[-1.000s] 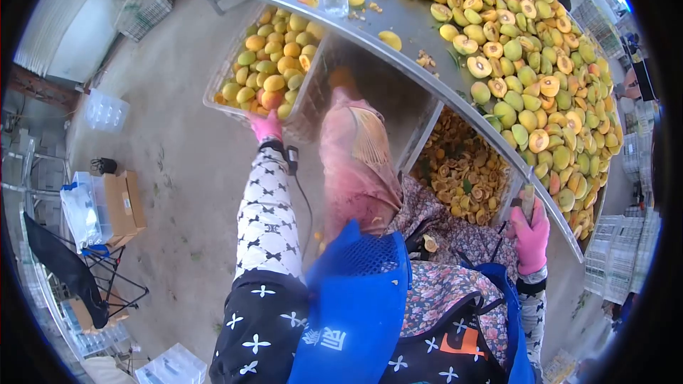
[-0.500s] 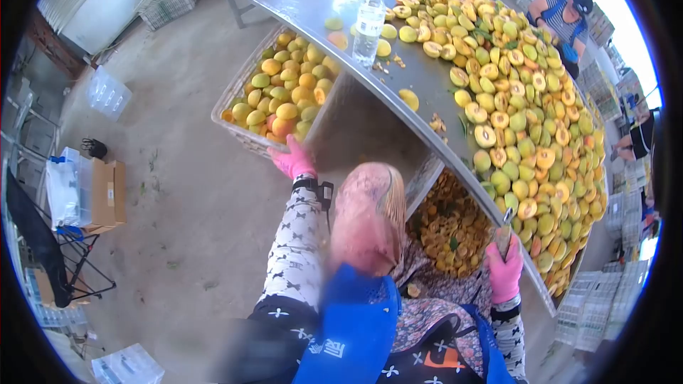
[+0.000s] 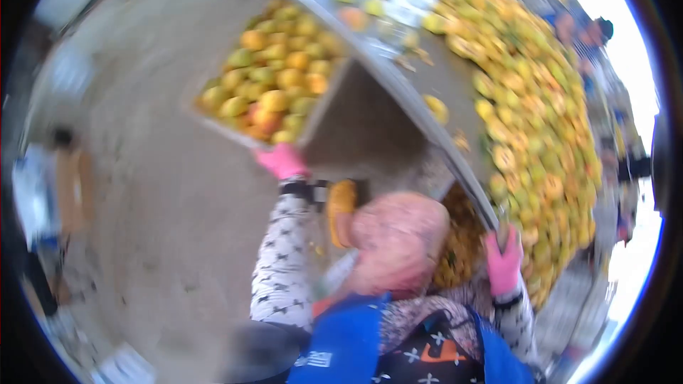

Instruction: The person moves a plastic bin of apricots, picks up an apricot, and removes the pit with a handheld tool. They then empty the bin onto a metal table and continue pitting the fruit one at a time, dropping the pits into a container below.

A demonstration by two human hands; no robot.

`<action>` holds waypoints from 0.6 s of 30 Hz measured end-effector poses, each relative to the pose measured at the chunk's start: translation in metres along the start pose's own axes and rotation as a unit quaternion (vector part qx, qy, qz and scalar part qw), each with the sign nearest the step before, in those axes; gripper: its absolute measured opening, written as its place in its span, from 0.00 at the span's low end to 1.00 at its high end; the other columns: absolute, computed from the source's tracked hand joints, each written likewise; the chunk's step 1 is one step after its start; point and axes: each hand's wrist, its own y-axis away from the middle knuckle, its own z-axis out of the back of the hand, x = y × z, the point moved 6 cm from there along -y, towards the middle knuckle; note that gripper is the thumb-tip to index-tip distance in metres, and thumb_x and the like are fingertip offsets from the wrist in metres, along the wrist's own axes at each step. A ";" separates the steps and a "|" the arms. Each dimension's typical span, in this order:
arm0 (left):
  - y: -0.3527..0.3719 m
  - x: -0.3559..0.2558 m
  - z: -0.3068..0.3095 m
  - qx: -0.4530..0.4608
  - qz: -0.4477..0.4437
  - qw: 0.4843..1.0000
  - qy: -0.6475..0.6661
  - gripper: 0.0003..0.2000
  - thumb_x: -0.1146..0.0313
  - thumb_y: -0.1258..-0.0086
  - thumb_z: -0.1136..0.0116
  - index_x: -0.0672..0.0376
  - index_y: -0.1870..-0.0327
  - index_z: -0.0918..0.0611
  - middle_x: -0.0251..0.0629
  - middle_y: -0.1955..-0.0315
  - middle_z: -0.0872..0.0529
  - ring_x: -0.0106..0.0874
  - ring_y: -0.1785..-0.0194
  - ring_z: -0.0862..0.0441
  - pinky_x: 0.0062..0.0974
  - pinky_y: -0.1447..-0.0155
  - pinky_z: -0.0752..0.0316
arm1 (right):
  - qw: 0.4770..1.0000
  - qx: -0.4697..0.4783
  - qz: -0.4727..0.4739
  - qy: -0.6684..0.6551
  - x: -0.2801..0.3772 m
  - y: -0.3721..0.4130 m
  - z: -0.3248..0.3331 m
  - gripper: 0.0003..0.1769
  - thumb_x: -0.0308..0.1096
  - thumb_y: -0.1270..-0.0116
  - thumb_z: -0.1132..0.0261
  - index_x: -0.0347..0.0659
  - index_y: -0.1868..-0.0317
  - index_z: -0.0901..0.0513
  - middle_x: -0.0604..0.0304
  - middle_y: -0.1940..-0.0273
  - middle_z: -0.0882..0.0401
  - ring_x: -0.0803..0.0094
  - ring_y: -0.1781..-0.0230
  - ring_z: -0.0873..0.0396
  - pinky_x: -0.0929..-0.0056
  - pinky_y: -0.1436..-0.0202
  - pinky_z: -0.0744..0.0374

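Observation:
My left hand point(image 3: 283, 162), in a pink glove, has its fingers on the near edge of a crate of whole yellow-green and orange fruit point(image 3: 274, 75). That crate sits low beside the metal table point(image 3: 420, 110), partly under its edge. At the table's near edge, my right hand point(image 3: 504, 259), also gloved in pink, is closed around a small metal tool point(image 3: 503, 235). Halved fruit point(image 3: 533, 114) lies heaped on the table beyond it. Motion blur hides the fine detail of the fingers and tool.
A blurred clear bottle point(image 3: 409, 7) lies within the tabletop area. Below the table is a container of fruit scraps point(image 3: 459, 242). A co-worker point(image 3: 590, 39) is at the far right. A cardboard box point(image 3: 73, 188) stands at the left.
The view has shifted and blurred. The crate and my left hand appear slightly farther left; a yellow-orange shoe now shows beside my knee. My right hand still holds the tool.

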 end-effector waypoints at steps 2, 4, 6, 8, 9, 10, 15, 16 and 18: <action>-0.019 0.010 -0.003 0.043 -0.041 0.992 -0.115 0.35 0.87 0.43 0.55 0.59 0.29 0.37 0.43 0.39 0.26 0.35 0.47 0.23 0.29 0.40 0.28 | 0.982 -0.088 0.141 0.091 0.012 -0.013 0.022 0.20 0.31 0.37 0.31 0.36 0.45 0.21 0.44 0.56 0.18 0.48 0.56 0.19 0.58 0.52 0.20; -0.044 0.019 0.001 0.086 -0.107 0.959 -0.247 0.31 0.84 0.42 0.53 0.59 0.33 0.34 0.43 0.41 0.24 0.35 0.48 0.22 0.29 0.41 0.27 | 0.970 -0.084 0.134 0.187 0.007 -0.019 0.038 0.24 0.34 0.40 0.29 0.42 0.42 0.20 0.49 0.50 0.18 0.50 0.53 0.21 0.56 0.49 0.22; -0.063 0.029 -0.004 0.104 -0.164 0.919 -0.342 0.27 0.82 0.40 0.52 0.60 0.36 0.31 0.42 0.43 0.23 0.34 0.49 0.21 0.29 0.43 0.27 | 0.923 -0.138 0.229 0.279 0.007 -0.010 0.045 0.23 0.35 0.40 0.30 0.45 0.43 0.19 0.53 0.58 0.17 0.52 0.57 0.19 0.58 0.55 0.21; -0.071 0.042 -0.010 0.104 -0.191 0.886 -0.410 0.23 0.79 0.38 0.51 0.60 0.39 0.29 0.41 0.46 0.21 0.34 0.50 0.20 0.30 0.45 0.26 | 0.960 -0.116 0.227 0.115 -0.027 -0.024 0.044 0.22 0.34 0.40 0.31 0.41 0.45 0.21 0.50 0.63 0.17 0.52 0.66 0.17 0.59 0.65 0.20; -0.079 0.047 -0.011 0.097 -0.199 0.868 -0.445 0.21 0.78 0.38 0.50 0.60 0.41 0.27 0.41 0.47 0.20 0.34 0.51 0.20 0.30 0.45 0.25 | 0.988 -0.076 0.130 0.033 -0.049 -0.027 0.038 0.23 0.34 0.40 0.31 0.39 0.45 0.22 0.48 0.63 0.18 0.51 0.65 0.18 0.58 0.63 0.20; -0.085 0.050 -0.010 0.088 -0.206 0.847 -0.482 0.19 0.76 0.37 0.50 0.60 0.42 0.26 0.41 0.48 0.19 0.34 0.51 0.19 0.30 0.46 0.25 | 0.993 -0.064 0.095 0.011 -0.064 -0.024 0.038 0.23 0.34 0.40 0.31 0.39 0.45 0.22 0.48 0.63 0.18 0.50 0.65 0.18 0.58 0.63 0.20; -0.134 0.033 0.024 0.053 -0.239 0.651 -0.719 0.12 0.70 0.33 0.47 0.60 0.50 0.19 0.39 0.55 0.15 0.33 0.54 0.16 0.31 0.50 0.23 | 0.999 0.014 -0.004 -0.048 -0.073 -0.042 0.038 0.26 0.31 0.44 0.28 0.38 0.44 0.23 0.49 0.68 0.19 0.50 0.70 0.19 0.58 0.67 0.22; -0.147 0.032 0.034 0.072 -0.274 0.521 -0.805 0.11 0.68 0.32 0.46 0.60 0.52 0.18 0.39 0.56 0.14 0.33 0.55 0.16 0.31 0.51 0.22 | 0.999 0.018 0.015 -0.038 -0.074 -0.042 0.038 0.24 0.32 0.43 0.29 0.40 0.45 0.23 0.50 0.66 0.18 0.51 0.71 0.19 0.55 0.67 0.21; -0.171 0.041 0.053 0.118 -0.296 0.324 -0.891 0.11 0.66 0.30 0.45 0.61 0.55 0.15 0.38 0.58 0.12 0.33 0.56 0.15 0.32 0.52 0.22 | 0.997 0.062 0.053 0.006 -0.073 -0.039 0.034 0.28 0.31 0.47 0.27 0.35 0.45 0.23 0.52 0.65 0.18 0.54 0.68 0.19 0.57 0.62 0.22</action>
